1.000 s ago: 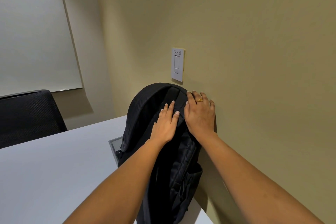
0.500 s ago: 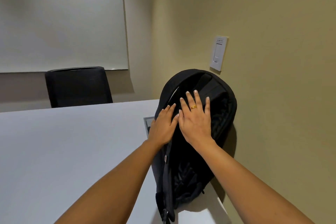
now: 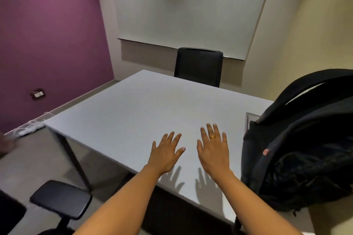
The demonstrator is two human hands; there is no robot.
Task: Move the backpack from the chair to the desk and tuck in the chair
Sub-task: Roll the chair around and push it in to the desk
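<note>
Head view: soft black backpack on smooth flat desk.

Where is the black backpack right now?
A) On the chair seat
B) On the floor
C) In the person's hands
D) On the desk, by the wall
D: the black backpack stands on the grey desk at its right edge beside the beige wall, while the left hand and right hand are spread open, apart from it and holding nothing.
</note>
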